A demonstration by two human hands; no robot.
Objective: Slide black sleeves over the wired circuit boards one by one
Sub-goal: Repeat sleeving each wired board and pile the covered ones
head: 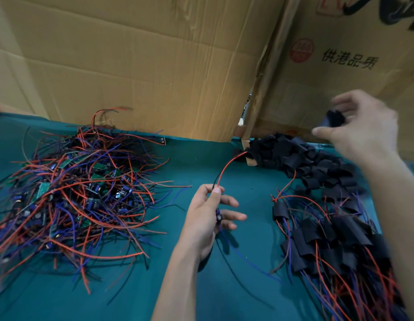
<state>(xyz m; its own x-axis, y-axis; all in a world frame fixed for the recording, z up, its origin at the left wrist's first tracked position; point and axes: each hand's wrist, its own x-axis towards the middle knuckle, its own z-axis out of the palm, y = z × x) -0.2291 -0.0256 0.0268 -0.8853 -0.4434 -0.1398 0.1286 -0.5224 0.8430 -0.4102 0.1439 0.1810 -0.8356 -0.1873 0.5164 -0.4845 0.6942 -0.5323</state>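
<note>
My left hand (pixel 208 216) grips a wired circuit board (pixel 218 215) in the middle of the table. Its thumb and forefinger pinch the board's red and black wires (pixel 226 167), which arc up to the right. Blue and black wires trail down from the hand. My right hand (pixel 361 130) is raised at the upper right, blurred, and pinches a black sleeve (pixel 333 119) above the pile of loose black sleeves (pixel 301 158). A tangled heap of bare wired boards (pixel 76 193) lies on the left. Sleeved boards (pixel 328 239) lie in a pile at the lower right.
A teal cloth (pixel 224 297) covers the table. Cardboard sheets (pixel 143 66) stand along the back, and a printed cardboard box (pixel 340 66) stands behind the sleeve pile at the right.
</note>
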